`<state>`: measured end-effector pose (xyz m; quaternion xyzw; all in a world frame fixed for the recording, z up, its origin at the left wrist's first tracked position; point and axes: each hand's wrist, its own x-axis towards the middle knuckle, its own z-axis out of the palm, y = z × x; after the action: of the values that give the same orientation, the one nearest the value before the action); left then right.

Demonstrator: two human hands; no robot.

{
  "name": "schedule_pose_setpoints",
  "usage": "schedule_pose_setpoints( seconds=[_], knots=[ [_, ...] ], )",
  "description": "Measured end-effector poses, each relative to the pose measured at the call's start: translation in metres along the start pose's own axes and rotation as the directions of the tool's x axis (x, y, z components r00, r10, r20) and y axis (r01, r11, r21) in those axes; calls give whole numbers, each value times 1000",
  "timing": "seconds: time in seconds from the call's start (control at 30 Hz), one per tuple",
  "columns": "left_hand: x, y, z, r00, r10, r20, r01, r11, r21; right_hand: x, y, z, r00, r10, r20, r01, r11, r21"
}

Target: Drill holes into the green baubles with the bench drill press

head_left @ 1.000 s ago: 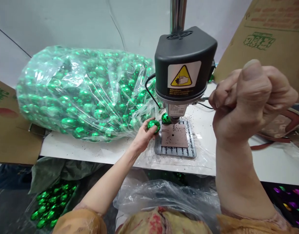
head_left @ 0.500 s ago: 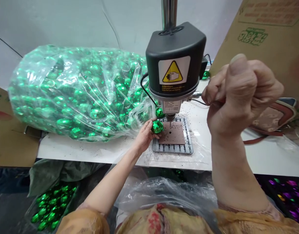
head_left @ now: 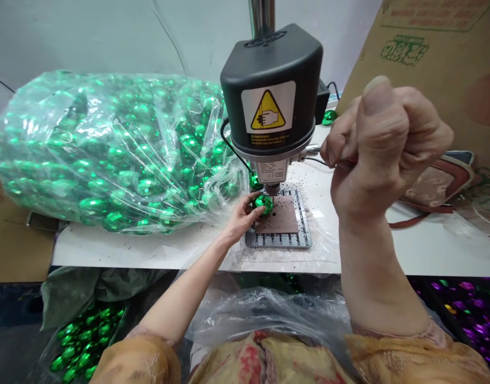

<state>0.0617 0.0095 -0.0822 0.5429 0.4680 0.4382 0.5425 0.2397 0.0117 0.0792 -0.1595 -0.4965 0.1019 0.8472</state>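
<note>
My left hand (head_left: 245, 214) grips a shiny green faceted ball (head_left: 264, 204) between thumb and fingers. The ball is over the brown board (head_left: 287, 218) on the slotted metal base (head_left: 276, 241), just beneath the chuck (head_left: 272, 189) of a small drill press (head_left: 272, 96). A second green ball (head_left: 254, 180) sits behind the chuck, by the plastic bag. Raised at the right, my right hand (head_left: 384, 138) is a closed fist around the press's feed handle (head_left: 312, 151); most of that handle is hidden by the fingers. Dark shavings are scattered over the board and base.
A big clear bag (head_left: 109, 154) full of green balls lies on the white table (head_left: 149, 250) to the left. Cardboard boxes (head_left: 440, 58) stand at both sides. A brown-trimmed pouch (head_left: 436, 184) is at right. Below are a container of green balls (head_left: 85, 341) and purple ones (head_left: 468, 320).
My left hand has brought the green ball rightward over the board, under the chuck, with the thumb now across its front. My right hand stays closed at the handle; the view has shifted slightly.
</note>
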Motion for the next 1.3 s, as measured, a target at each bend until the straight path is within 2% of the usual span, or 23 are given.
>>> schedule_pose_setpoints(
  seconds=[0.3, 0.5, 0.67, 0.8, 0.9, 1.1, 1.2, 1.3],
  knots=[
    [11, -8, 0, 994, 76, 73, -88, 982, 168, 0, 3, 0, 999, -37, -8, 37, 998, 43],
    [9, -6, 4, 991, 111, 82, -125, 971, 202, 0, -4, 0, 999, 34, 16, -33, 999, -35],
    [3, 4, 15, 987, 145, 66, -158, 935, 318, 4, 3, 7, 997, -62, -40, 63, 997, 48],
    [0, 10, 23, 977, 205, 55, -210, 897, 388, 12, 5, 8, 1000, -15, 10, 15, 999, 43],
    [-2, 7, 24, 980, 192, 47, -194, 896, 399, 13, 2, 6, 997, 26, 73, -31, 997, 70],
    [-6, -5, 19, 978, 207, 24, -199, 889, 413, -7, 5, -2, 997, -71, -31, 72, 996, 47],
    [-7, -6, 20, 976, 216, 24, -207, 890, 406, -19, 6, -13, 996, -86, 15, 86, 996, -9],
    [-7, -6, 21, 976, 218, 26, -211, 898, 386, -26, 7, -22, 997, -21, 70, 23, 1000, -18]
  ],
)
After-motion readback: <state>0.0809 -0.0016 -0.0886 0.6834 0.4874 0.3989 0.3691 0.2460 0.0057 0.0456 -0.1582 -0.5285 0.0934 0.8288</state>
